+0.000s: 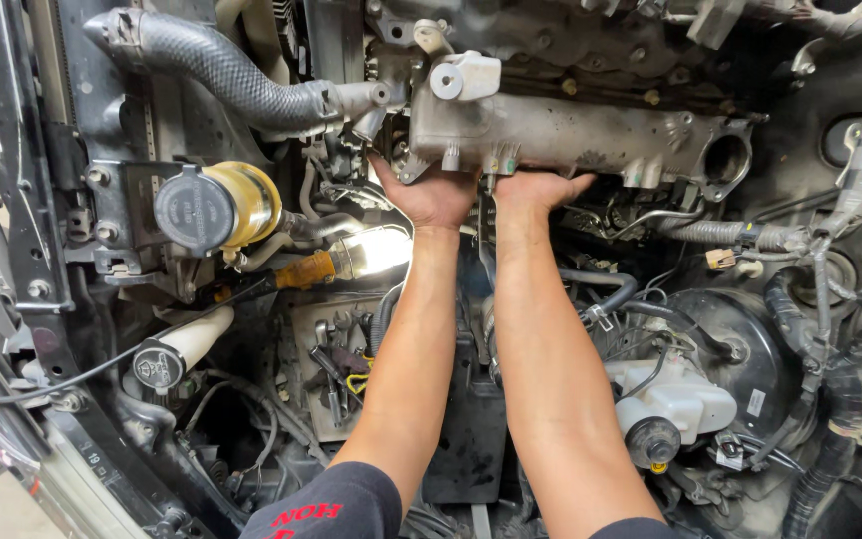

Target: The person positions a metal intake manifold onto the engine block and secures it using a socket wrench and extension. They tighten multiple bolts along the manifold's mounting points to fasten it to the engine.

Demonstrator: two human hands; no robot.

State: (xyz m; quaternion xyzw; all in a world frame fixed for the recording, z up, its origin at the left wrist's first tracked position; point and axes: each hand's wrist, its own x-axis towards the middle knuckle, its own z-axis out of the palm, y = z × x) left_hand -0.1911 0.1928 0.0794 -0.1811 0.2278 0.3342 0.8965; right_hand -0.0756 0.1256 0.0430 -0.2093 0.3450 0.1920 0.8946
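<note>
Manifold [591,135] underside meets both outstretched hands, left [436,195], right [536,190], fingers apparently hidden.

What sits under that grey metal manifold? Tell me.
Both hands, left and right, press up beneath the grey metal manifold. Below lie hoses and a lit work lamp. The fingertips and whatever is behind them are hidden.
</note>
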